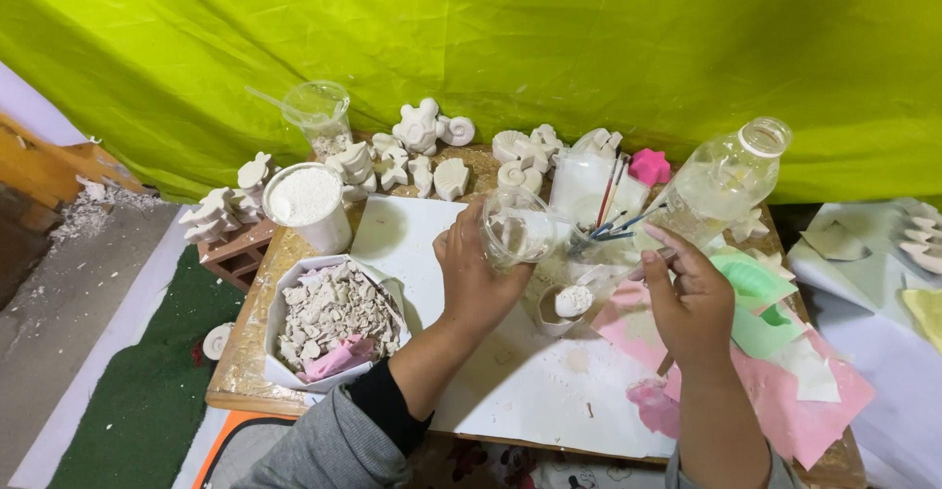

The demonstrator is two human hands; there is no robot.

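Note:
My left hand (473,275) grips a clear plastic cup (517,226), tilted above the middle of the table. My right hand (690,305) pinches a thin stick or brush handle (655,257) that points toward the cup. Just below the cup sits a small brown cup (550,314) with a white plaster lump (573,301) in it. A clear plastic bottle (724,179) stands tilted just beyond my right hand. A tub of paintbrushes (587,187) stands behind the cup.
A white tray of broken plaster chips (334,314) lies at left, beside a cup of white powder (306,199). Several white plaster shell and star casts (422,146) line the back edge. Pink and green sheets (785,391) cover the right side. Green cloth (491,38) hangs behind.

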